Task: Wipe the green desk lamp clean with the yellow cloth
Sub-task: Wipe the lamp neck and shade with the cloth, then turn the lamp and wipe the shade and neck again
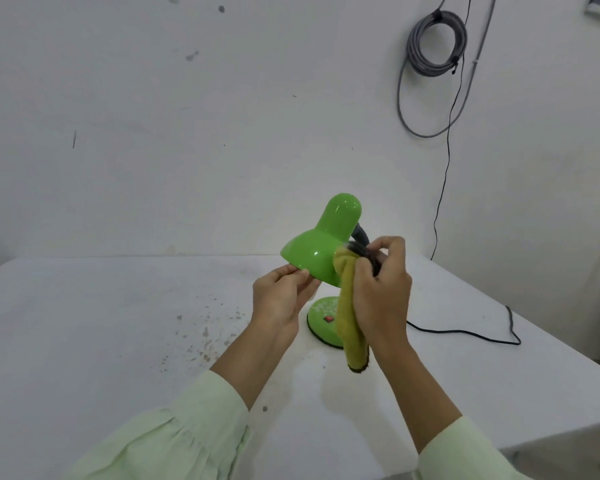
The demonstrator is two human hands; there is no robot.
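Nearest, two pale green sleeves (pixel 174 434) reach in over the white table (pixel 101 341). The left hand (pixel 278 299) pinches the lower rim of the shade (pixel 312 247) between thumb and fingers, probably to keep the head from swinging while the other hand works. The right hand (pixel 381 292) is curled round the cloth (pixel 350 327) and, through it, round the dark neck (pixel 361 237) just behind the shade. The cloth's upper end is bunched against the neck and its free end hangs down in front of the base (pixel 321 323) (a sensible grip for rubbing a thin, bendy stem). So the step in hand looks like wiping the neck.

The lamp (pixel 340 216) stands on the table near its right side, base down, shade tipped to the left, with the red switch (pixel 328 319) facing the person.

As for containers, the only hollow thing is the shade, and its inside faces away, so I cannot tell what it holds.

Further back, a black cord (pixel 465 332) trails right from the base across the table. On the wall (pixel 187 133) behind hangs a grey coil (pixel 433 43) of cable.
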